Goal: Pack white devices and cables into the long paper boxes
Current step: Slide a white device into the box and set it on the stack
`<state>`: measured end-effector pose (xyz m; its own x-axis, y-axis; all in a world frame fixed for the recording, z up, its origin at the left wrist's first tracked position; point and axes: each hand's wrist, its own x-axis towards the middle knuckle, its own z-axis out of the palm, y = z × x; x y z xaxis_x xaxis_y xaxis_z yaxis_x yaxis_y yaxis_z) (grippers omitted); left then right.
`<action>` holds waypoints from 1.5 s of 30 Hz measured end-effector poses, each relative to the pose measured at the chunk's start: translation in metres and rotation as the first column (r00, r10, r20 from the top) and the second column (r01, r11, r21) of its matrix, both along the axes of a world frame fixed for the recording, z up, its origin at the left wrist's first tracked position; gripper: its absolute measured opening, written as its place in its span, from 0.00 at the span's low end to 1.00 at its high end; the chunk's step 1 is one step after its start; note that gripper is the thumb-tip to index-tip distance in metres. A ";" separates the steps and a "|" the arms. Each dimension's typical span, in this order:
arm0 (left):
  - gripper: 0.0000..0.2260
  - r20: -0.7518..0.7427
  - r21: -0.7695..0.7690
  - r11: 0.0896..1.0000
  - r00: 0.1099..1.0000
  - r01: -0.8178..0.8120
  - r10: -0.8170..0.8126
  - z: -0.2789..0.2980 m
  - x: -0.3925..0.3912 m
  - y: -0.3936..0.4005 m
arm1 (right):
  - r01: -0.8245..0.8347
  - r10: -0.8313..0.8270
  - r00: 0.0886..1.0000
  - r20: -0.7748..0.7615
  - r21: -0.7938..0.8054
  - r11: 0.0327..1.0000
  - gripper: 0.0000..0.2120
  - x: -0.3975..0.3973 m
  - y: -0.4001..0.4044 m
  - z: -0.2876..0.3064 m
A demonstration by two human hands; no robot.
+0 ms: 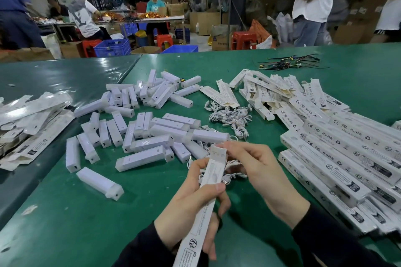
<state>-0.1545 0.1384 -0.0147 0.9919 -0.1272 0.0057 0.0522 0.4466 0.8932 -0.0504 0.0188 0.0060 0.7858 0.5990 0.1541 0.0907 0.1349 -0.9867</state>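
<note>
Both hands, left (195, 197) and right (249, 165), grip one box (211, 180); sealed boxes (338, 158) at 3 o'clock, many devices (138, 125) unpacked

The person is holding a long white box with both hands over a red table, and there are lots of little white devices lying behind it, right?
Nearly. The table is green, not red, as the head view shows. The rest holds: the left hand grips the long white box, the right hand pinches its top flap, and many white devices lie scattered behind it.
</note>
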 end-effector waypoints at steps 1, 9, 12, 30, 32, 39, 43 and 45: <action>0.18 -0.003 0.006 1.000 1.000 0.000 0.001 0.000 0.000 0.000 | -0.006 0.006 1.000 -0.014 -0.002 1.000 0.13 -0.001 0.001 -0.001; 0.14 0.000 0.041 0.999 1.000 0.024 -0.024 0.000 -0.001 0.000 | -0.147 0.135 0.989 -0.066 -0.248 0.958 0.31 0.005 0.001 -0.004; 0.13 -0.015 0.055 0.998 1.000 -0.013 0.014 0.001 -0.002 0.000 | -0.220 0.203 0.975 -0.089 -0.286 0.933 0.34 0.009 0.000 -0.003; 0.13 -0.144 0.242 0.786 0.780 -0.569 0.609 -0.005 0.006 0.012 | 0.109 0.288 0.725 0.626 -0.517 0.849 0.05 0.041 -0.031 0.002; 0.16 -0.154 0.252 0.807 0.801 -0.535 0.579 -0.005 0.006 0.011 | 0.001 0.274 0.762 0.587 -0.423 0.906 0.06 0.035 -0.030 0.007; 0.26 -0.161 0.230 0.842 0.834 -0.488 0.528 -0.003 0.004 0.008 | -0.144 0.308 0.817 0.488 -0.344 0.928 0.06 0.022 -0.023 0.009; 0.28 -0.174 0.202 0.842 0.827 -0.501 0.534 -0.002 0.004 0.007 | -0.152 0.298 0.829 0.474 -0.322 0.935 0.04 0.016 -0.020 0.008; 0.28 -0.205 0.146 0.846 0.820 -0.513 0.534 -0.003 0.005 0.008 | -0.164 0.305 0.838 0.453 -0.324 0.932 0.07 0.012 -0.019 0.008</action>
<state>-0.1498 0.1466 -0.0177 0.8805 0.4217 -0.2166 0.0382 0.3923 0.9191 -0.0385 -0.0004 0.0143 0.4801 0.8281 0.2893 0.5676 -0.0418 -0.8223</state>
